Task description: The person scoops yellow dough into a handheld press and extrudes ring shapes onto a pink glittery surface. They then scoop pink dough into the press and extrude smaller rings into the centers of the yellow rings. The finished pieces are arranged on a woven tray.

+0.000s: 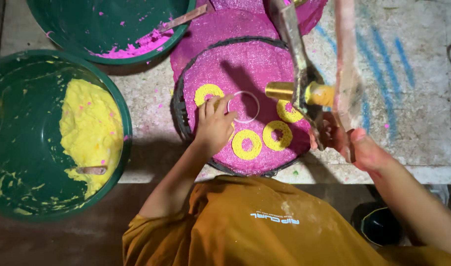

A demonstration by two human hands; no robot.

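My left hand (pixel 214 127) rests on a round pink mesh mat (pixel 245 69), its fingertips pinching the left edge of a thin white ring (pixel 255 114) that lies flat on the mat. My right hand (pixel 356 145) grips the long handles of a hand press (pixel 304 74), whose brass cylinder (pixel 279 91) hovers just right of the ring. Yellow dough shows at the press's far end. Several yellow dough rings (pixel 246 144) lie on the mat around the white ring.
A green bowl of yellow dough (pixel 90 130) with a stick in it sits at the left. A green bowl with pink dough (pixel 136 47) is at the top. More pink mats (pixel 210 29) lie behind. A dark round object (pixel 378 224) is at lower right.
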